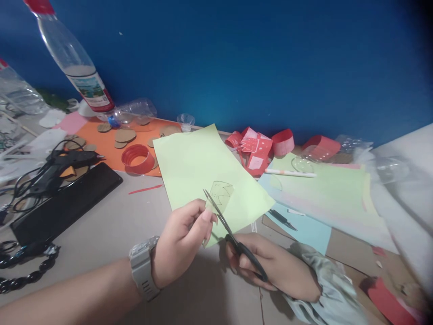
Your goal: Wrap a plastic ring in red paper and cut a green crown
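Between the thumb and fingers of my left hand (189,237) is a small piece of pale green paper (223,192) with dark pen lines drawn on it. My right hand (267,259) grips a pair of scissors (233,239) by the black handles. The blades point up and left, slightly apart, and lie across the near left edge of the small piece. Behind both hands lies a large pale green sheet (192,158). How far the blades have cut into the small piece is too fine to make out.
To the left are a black phone (67,203), a black glue gun (67,160) and a red paper ring (137,159) on orange paper. A plastic bottle (74,58) stands behind. A craft knife (282,218), a white pen (291,173) and more paper lie right.
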The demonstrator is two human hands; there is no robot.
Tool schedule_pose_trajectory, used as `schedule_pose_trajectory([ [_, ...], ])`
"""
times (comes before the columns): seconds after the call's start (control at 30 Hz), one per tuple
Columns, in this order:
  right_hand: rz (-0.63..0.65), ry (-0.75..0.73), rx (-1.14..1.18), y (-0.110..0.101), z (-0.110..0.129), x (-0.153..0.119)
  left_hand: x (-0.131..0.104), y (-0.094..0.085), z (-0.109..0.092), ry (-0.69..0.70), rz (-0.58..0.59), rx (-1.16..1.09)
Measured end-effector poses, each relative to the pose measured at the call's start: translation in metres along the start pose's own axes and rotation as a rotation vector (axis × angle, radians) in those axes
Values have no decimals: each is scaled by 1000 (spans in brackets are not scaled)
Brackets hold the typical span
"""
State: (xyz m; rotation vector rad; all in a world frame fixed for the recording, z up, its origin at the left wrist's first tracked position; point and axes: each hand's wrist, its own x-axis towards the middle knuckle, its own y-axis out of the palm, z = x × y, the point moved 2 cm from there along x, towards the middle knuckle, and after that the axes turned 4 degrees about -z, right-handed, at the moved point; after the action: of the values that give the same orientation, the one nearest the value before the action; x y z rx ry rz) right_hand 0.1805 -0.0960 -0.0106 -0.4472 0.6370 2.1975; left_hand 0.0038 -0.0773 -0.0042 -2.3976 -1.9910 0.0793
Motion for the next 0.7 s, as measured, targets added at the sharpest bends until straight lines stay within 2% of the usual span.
schedule_pose_trajectory([
  [0.7, 4, 33, 2, -1, -1, 0, -2, 1, -1, -38, 5, -16],
])
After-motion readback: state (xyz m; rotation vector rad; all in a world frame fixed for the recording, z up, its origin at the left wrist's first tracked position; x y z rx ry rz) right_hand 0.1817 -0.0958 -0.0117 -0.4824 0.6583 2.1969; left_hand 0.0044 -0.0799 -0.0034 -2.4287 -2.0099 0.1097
